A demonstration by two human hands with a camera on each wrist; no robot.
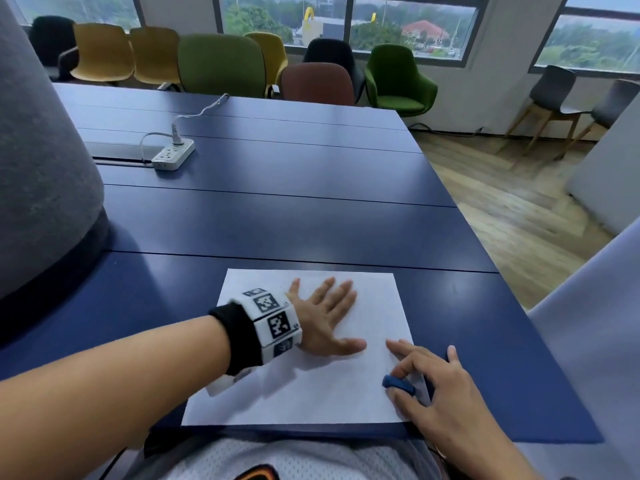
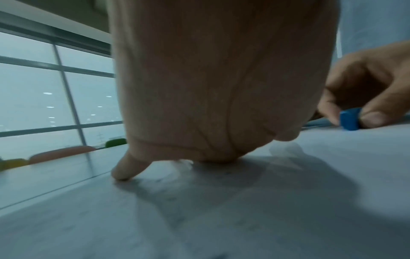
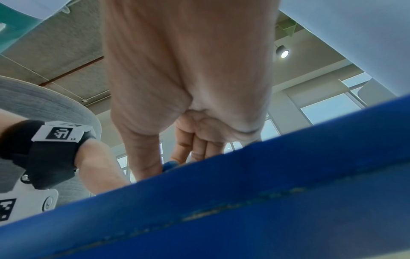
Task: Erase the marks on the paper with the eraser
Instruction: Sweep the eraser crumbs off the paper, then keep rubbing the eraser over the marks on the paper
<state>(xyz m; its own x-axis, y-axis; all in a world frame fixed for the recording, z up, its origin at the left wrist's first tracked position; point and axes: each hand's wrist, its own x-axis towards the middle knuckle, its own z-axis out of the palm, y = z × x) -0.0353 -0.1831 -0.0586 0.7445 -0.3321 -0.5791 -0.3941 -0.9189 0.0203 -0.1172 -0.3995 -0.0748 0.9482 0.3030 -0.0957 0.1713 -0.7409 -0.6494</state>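
A white power strip (image 1: pixel 173 154) with a plugged-in cable (image 1: pixel 197 114) is seen near the far left edge of the blue table (image 1: pixel 277 220). Coloured chairs (image 1: pixel 221 64) are lined up beyond the far edge, below windows (image 1: pixel 349 19).

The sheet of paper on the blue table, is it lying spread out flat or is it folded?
Spread flat. The paper lies as one unfolded sheet on the table, with the left hand pressing on it, fingers splayed.
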